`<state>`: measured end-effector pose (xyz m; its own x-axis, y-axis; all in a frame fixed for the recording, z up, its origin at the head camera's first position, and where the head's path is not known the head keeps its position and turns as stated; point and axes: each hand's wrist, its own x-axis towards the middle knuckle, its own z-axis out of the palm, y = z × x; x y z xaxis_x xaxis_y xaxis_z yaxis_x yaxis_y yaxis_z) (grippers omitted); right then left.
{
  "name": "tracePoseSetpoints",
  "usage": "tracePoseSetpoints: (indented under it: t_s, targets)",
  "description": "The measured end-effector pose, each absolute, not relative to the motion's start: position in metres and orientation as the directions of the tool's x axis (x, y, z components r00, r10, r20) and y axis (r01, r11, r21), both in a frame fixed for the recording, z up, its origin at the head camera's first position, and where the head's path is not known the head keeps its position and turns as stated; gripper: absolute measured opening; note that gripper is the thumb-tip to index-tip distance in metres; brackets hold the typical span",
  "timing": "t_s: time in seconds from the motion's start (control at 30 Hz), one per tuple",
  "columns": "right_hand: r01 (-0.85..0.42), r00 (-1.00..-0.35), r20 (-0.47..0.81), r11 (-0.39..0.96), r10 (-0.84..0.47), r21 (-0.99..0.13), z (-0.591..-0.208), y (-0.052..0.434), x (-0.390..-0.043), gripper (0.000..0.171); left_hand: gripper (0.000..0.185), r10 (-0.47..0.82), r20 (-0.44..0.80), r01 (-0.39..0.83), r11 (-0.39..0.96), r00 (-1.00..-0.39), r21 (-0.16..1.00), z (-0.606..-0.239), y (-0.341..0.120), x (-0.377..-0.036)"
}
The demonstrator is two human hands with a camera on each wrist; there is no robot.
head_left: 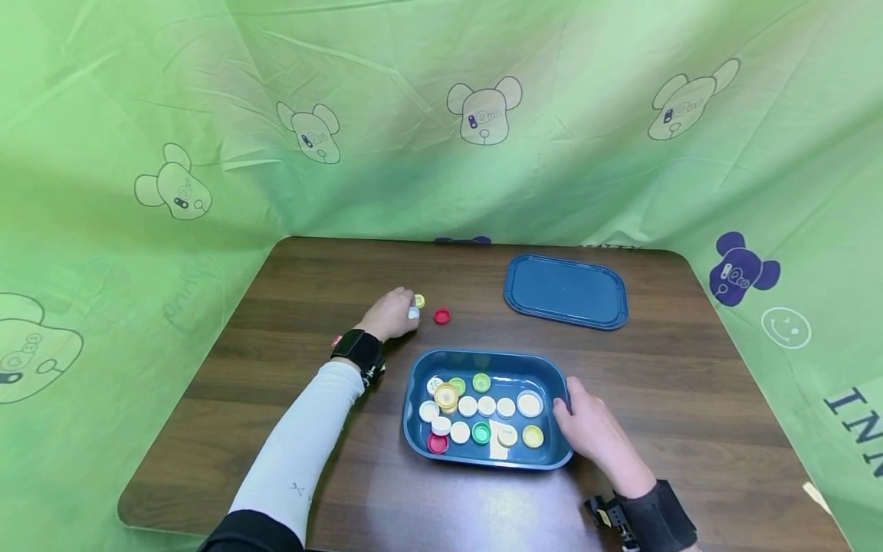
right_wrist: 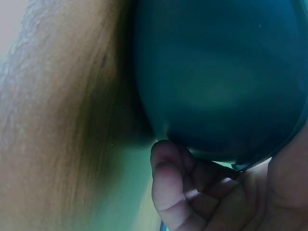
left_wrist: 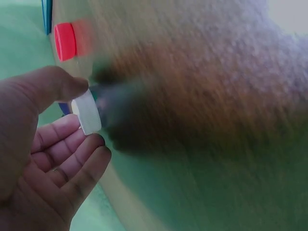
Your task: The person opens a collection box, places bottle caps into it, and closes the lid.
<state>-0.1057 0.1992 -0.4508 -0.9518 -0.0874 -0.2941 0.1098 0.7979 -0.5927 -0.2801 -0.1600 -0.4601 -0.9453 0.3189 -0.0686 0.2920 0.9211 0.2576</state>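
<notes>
White cap: pinched between thumb and fingertips of left hand, far-left of the tray, just above the wooden table.
Left hand: thumb and curled fingers closed on the white cap; other fingers loosely bent beneath it.
Right hand: at the right end of the blue tray, fingers curled around its rim and under its wall, steadying it.
Blue tray: near-centre of the table, holding many caps in white, yellow, green and red.
Done so far, by the look of it: most caps already in the tray.
Left to do, as a judgement: red cap and yellow cap loose on the table just right of the left hand; something small and red by the left wrist, too hidden to name.
Around: blue lid flat at far right, well apart from the tray; green cloth with bear prints behind.
In the way: nothing seen between the held cap and the tray.
</notes>
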Motion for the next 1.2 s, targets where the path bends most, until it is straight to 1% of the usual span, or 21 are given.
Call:
tracePoseSetpoints:
  t_s: [0.17, 0.33, 0.5, 0.63, 0.8, 0.9, 0.97, 1.03, 1.2]
  targets:
    - [0.12, -0.95, -0.302, 0.795, -0.082, -0.594, -0.451, 0.199, -0.106, 0.045, 0.035, 0.323, -0.076, 0.296, 0.923, -0.943, 0.246, -0.459, -0.157, -0.279]
    - [0.128, -0.947, -0.311, 0.791, -0.083, -0.599, -0.451, 0.199, -0.107, 0.045, 0.03, 0.341, -0.039, 0.316, 0.903, -0.939, 0.29, -0.445, -0.153, -0.272]
    - [0.127, -0.947, -0.311, 0.79, -0.083, -0.6, -0.45, 0.198, -0.107, 0.045, 0.026, 0.377, 0.01, 0.354, 0.86, -0.926, 0.367, -0.421, -0.142, -0.252]
    - [0.129, -0.946, -0.312, 0.792, -0.081, -0.597, -0.45, 0.198, -0.106, 0.046, 0.03, 0.421, 0.034, 0.402, 0.835, -0.906, 0.375, -0.408, -0.132, -0.229]
    - [0.131, -0.946, -0.314, 0.796, -0.077, -0.591, -0.45, 0.197, -0.105, 0.045, 0.032, 0.512, 0.086, 0.513, 0.807, -0.855, 0.292, -0.399, -0.122, -0.198]
    - [0.129, -0.945, -0.316, 0.798, -0.08, -0.589, -0.449, 0.197, -0.105, 0.045, 0.031, 0.557, 0.078, 0.555, 0.784, -0.827, 0.277, -0.395, -0.116, -0.179]
    - [0.126, -0.945, -0.316, 0.799, -0.084, -0.588, -0.449, 0.197, -0.105, 0.045, 0.032, 0.59, 0.041, 0.574, 0.765, -0.807, 0.292, -0.391, -0.112, -0.166]
    - [0.121, -0.945, -0.314, 0.8, -0.087, -0.587, -0.449, 0.197, -0.105, 0.045, 0.035, 0.634, -0.014, 0.603, 0.741, -0.773, 0.296, -0.389, -0.107, -0.154]
    - [0.11, -0.947, -0.307, 0.803, -0.093, -0.585, -0.45, 0.198, -0.106, 0.046, 0.04, 0.757, -0.132, 0.718, 0.651, -0.64, 0.246, -0.39, -0.093, -0.133]
